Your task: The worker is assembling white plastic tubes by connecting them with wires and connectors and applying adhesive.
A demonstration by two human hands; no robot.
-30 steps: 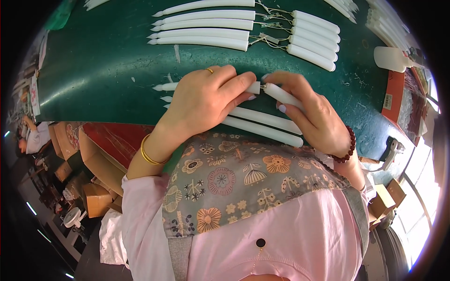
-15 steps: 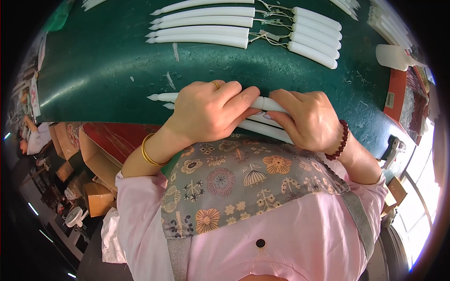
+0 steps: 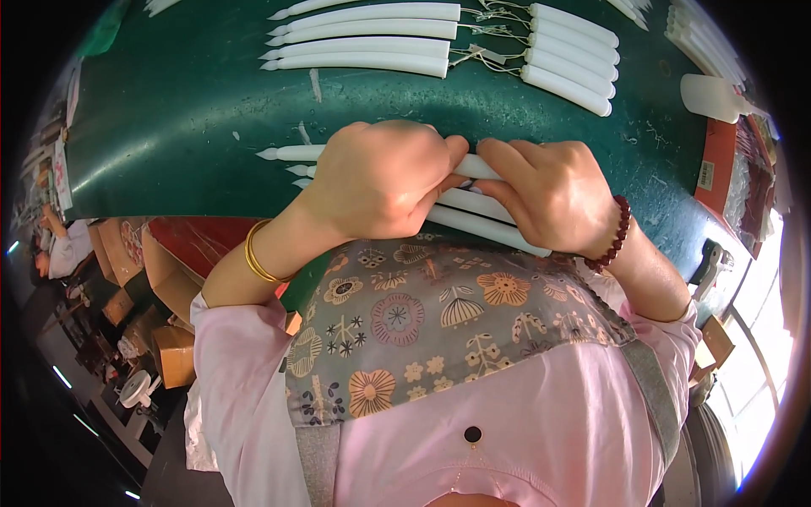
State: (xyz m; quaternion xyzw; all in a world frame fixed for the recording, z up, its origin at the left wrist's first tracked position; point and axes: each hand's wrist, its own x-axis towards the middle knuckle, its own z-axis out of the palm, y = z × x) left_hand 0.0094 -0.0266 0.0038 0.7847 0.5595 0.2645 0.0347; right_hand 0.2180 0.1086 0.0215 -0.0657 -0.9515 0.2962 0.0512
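White candle point(image 3: 300, 153) sits between both hands over the green table point(image 3: 169, 160), its pointed tip out to the left. The left hand point(image 3: 380, 182) has its fingers curled over and clamped on the shaft; the right hand point(image 3: 562, 194) has thumb and forefinger closed on the stretch to the right. The fingers hide much of the middle, so I cannot tell whether a seam there is tight. For a good hold, I would keep the 2 grips in 1 straight line, press along the length rather than sideways, and squeeze lightly, since so slim a shaft could mark or bend. Nearer the patterned apron point(image 3: 397, 321), just beside the hands, lie 2 more white candles point(image 3: 490, 229); the knuckles should avoid nudging them. Farther out, 5 long candles point(image 3: 372, 49) and 5 shorter white tubes point(image 3: 566, 90) are linked by thin wires point(image 3: 486, 56). A white bottle point(image 3: 710, 95) is well off to the right.
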